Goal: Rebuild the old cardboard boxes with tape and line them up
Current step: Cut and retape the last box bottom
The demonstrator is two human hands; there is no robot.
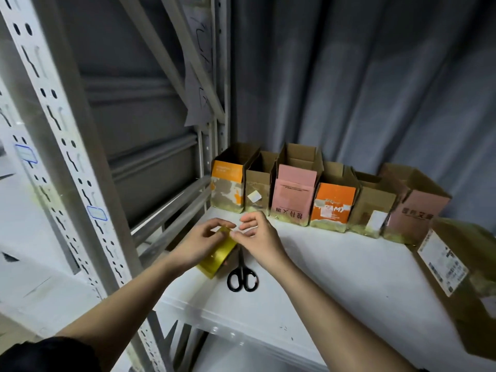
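While six opened cardboard boxes (330, 194) stand in a row at the white shelf's (335, 269) back edge, mid-frame, the left hand (200, 244) grips the yellow tape roll (218, 255); the right hand (259, 237) pinches its end above black scissors (242, 275).

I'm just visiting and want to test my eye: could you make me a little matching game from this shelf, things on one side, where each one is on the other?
Things:
1. roll of yellow tape
2. scissors
3. pink box
4. box with white label

Places:
A. flat on the white shelf, handles toward the person
B. at the shelf's far right, nearest the camera
C. between both hands
D. in the back row, between a plain brown box and an orange one

Pairs: 1-C, 2-A, 3-D, 4-B
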